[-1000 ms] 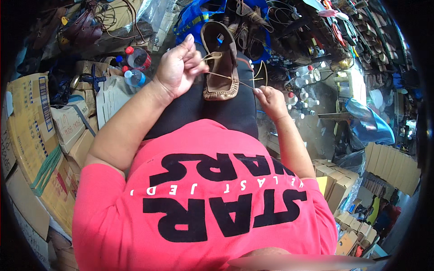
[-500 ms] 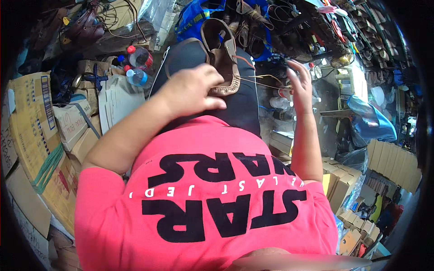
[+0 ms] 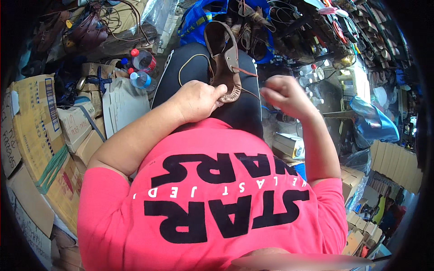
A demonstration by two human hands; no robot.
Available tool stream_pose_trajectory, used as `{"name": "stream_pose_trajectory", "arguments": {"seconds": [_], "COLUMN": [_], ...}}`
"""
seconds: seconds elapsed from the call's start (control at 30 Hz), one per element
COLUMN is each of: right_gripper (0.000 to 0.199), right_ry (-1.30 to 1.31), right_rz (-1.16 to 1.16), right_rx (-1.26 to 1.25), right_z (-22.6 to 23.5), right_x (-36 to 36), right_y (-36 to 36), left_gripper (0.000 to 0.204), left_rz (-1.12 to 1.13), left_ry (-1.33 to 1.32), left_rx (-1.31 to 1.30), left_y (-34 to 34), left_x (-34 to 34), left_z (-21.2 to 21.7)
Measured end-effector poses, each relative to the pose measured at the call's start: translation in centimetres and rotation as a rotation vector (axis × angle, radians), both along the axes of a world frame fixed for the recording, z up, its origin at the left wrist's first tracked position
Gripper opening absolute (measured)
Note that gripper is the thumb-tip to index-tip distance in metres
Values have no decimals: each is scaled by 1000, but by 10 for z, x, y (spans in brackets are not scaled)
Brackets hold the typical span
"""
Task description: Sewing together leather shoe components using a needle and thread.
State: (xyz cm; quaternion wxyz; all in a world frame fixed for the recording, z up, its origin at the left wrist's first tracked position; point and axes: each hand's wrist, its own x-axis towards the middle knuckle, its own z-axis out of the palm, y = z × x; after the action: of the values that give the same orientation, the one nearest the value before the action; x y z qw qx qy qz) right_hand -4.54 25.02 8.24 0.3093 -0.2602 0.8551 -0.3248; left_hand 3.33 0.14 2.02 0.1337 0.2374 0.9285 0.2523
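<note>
A brown leather shoe upper (image 3: pixel 230 58) with a gathered, puckered toe seam lies across my lap, its toe end nearest me. My left hand (image 3: pixel 196 100) is closed on the left side of that toe, thumb over the edge. To the right of the shoe, my right hand (image 3: pixel 287 95) is closed and slightly blurred, gripping a thin thread (image 3: pixel 250 92) that runs out from the toe seam. On the left, a loop of pale thread (image 3: pixel 186 64) arches over my thigh beside the left hand. A reddish-brown lace (image 3: pixel 244 71) sticks out from the shoe's right side.
Plastic bottles (image 3: pixel 143 61) stand left of my knee, near stacked cardboard boxes (image 3: pixel 38 131). Beyond my knees is a blue bag (image 3: pixel 192 20) with shoe parts in it. On the right are clear bottles (image 3: pixel 316 95), a blue plastic sheet (image 3: pixel 375 119) and crowded shelving (image 3: pixel 375 36).
My right hand has gone from loosely open to closed, drawing nearer to me with the thread. My left hand has settled on the toe edge. A thread loop now stands over the left thigh.
</note>
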Motion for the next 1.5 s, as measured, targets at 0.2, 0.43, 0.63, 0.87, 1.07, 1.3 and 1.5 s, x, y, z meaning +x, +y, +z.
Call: {"name": "stream_pose_trajectory", "arguments": {"seconds": [0.2, 0.43, 0.63, 0.87, 1.07, 1.3, 1.5], "right_gripper": [18, 21, 21, 18, 16, 15, 15], "right_ry": [328, 289, 323, 435, 379, 452, 466], "right_rz": [-1, -60, -9, -3, -49, 3, -6], "right_rx": [-157, -34, 39, 7, -3, 39, 13], "right_z": [-13, -31, -21, -24, -20, -24, -30], "right_x": [11, 8, 6, 7, 8, 6, 7], "right_y": [-8, -19, -23, -27, -28, -27, -22], "left_gripper": [31, 55, 42, 22, 24, 21, 21], "left_rz": [270, 187, 91, -66, -90, -61, -59], "left_ry": [-128, -56, -141, -237, -197, -143, -151], "left_rx": [485, 540, 442, 535, 479, 495, 484], "left_y": [-21, -8, -7, -11, -13, -9, -7], "left_x": [-56, -92, -101, -104, -102, -101, -104], "left_z": [-5, -21, -23, -26, -22, -24, -25]}}
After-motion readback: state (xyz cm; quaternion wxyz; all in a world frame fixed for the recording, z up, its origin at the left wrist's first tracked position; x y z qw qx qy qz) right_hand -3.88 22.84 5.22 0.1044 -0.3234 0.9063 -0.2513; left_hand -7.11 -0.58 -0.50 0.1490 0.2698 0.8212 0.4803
